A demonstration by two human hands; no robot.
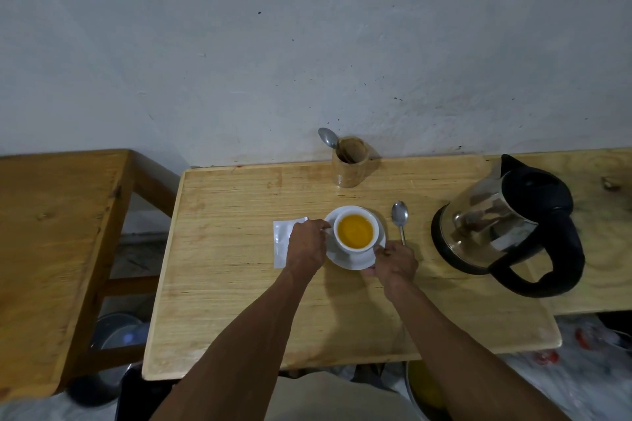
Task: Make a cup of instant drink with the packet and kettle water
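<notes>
A white cup (355, 228) holding orange liquid stands on a white saucer (352, 260) in the middle of the wooden table (239, 301). My left hand (306, 244) pinches the saucer's left rim beside the cup. At the saucer's right front rim, my right hand (396, 261) grips the edge. A white packet (282, 243) lies flat just left of my left hand, partly hidden by it. Right of the saucer rests a metal spoon (400, 217). The steel and black kettle (506, 229) sits at the table's right.
A wooden holder (352, 162) with a spoon (327, 137) in it stands at the table's back edge against the wall. A second wooden table (51, 232) stands to the left, with a gap between. Pots and bags lie on the floor below.
</notes>
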